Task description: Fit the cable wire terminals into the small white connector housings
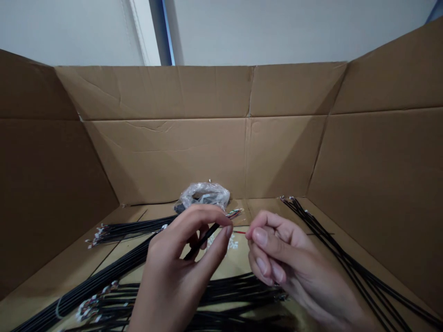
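My left hand (194, 253) is closed around a black cable (204, 240), pinching it near its end between thumb and index finger. Several thin coloured wires (235, 213) fan out of that end toward the right. My right hand (277, 249) faces it, thumb and index finger pressed together on a thin red wire (239, 232) that runs leftward toward my left fingertips. Small white connectors (232, 244) lie in a loose pile on the surface behind and between the hands.
Cardboard walls (166, 157) surround the work surface. A clear plastic bag (206, 193) sits at the back. Black cable bundles lie at left (114, 272), at right (349, 263), and across the front (231, 290), partly under my hands.
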{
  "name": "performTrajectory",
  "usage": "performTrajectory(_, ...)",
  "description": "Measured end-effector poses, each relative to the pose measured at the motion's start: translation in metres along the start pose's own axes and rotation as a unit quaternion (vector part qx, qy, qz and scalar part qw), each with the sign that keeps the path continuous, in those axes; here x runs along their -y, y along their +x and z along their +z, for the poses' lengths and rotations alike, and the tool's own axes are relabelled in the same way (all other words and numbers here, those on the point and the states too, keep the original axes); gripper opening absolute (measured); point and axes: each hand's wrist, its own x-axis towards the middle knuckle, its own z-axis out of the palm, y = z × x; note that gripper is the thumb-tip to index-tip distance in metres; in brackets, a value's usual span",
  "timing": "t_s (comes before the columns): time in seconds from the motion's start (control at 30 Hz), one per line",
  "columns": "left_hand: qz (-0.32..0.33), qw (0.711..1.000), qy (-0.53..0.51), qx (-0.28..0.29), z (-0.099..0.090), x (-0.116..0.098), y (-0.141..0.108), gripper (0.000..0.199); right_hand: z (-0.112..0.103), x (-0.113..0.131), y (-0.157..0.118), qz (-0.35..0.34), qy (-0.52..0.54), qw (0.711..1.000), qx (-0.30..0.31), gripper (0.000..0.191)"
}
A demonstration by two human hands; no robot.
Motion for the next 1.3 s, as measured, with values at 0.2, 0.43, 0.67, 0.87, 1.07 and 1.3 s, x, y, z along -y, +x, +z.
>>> performTrajectory(0.2,0.003,1.0,-0.003,0.0,0.0011,-0.0027,0.0023,0.015,-0.0025,0.0022,-0.0003,0.012,0.047,0.998,0.028,0.014)
performTrajectory(0.43,-0.005,1.0,-0.005,0.017,-0.0007,-0.0021,0.0034,0.014,-0.0038,0.0049,-0.0024,0.026,0.08,0.995,0.06,0.01)
performTrajectory(0.67,-0.016,0.999,-0.017,0.033,0.0008,0.0003,0.0064,0.013,-0.0035,0.0064,-0.0078,-0.006,0.042,0.998,0.048,0.009)
performTrajectory(0.87,-0.014,0.999,-0.027,0.037,-0.0007,0.0025,0.0053,0.012,0.0002,0.0067,-0.005,-0.02,0.012,1.0,0.006,0.004)
performTrajectory(1.07,-0.015,0.998,-0.032,0.049,-0.0013,0.0011,0.0057,0.011,0.0006,0.006,-0.0033,-0.014,-0.031,0.999,-0.009,0.01)
performTrajectory(1.3,-0.02,0.998,-0.031,0.052,0.0013,-0.0034,0.0055,0.013,-0.0015,0.0037,-0.006,-0.042,-0.078,0.996,-0.004,0.014)
